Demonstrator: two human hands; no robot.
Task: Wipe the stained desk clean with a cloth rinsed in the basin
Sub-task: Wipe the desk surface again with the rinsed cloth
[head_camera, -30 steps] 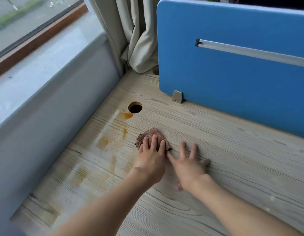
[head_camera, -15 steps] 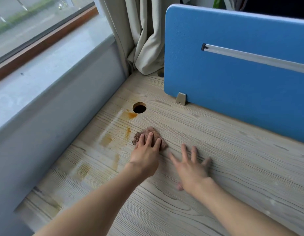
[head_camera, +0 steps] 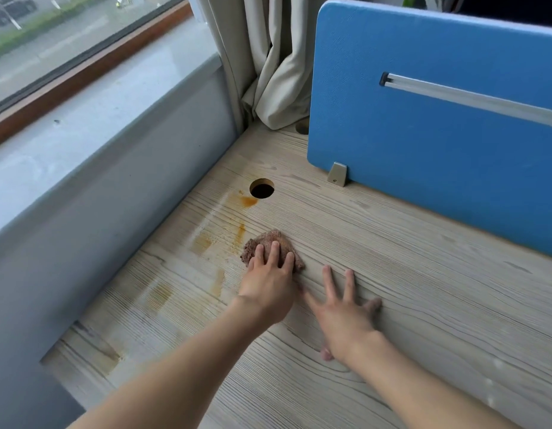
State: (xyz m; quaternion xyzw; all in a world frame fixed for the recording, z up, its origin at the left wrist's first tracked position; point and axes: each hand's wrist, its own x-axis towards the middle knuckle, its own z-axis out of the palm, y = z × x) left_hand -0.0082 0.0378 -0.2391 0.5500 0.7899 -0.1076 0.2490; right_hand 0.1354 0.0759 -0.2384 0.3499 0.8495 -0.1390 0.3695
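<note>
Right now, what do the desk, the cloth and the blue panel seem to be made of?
Desk: likely wood-grain laminate, matte; regular grey grain lines. Cloth: brown terry or microfibre; fuzzy nap. Panel: probably fabric-covered board; fine woven texture.

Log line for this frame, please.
phase: wipe | left hand: pressing cloth on desk | right hand: flat on desk | stains: visible left of cloth

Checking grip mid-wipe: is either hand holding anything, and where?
Nothing gripped: left hand presses flat on the brown cloth, near side; right hand rests on the desk.
</note>
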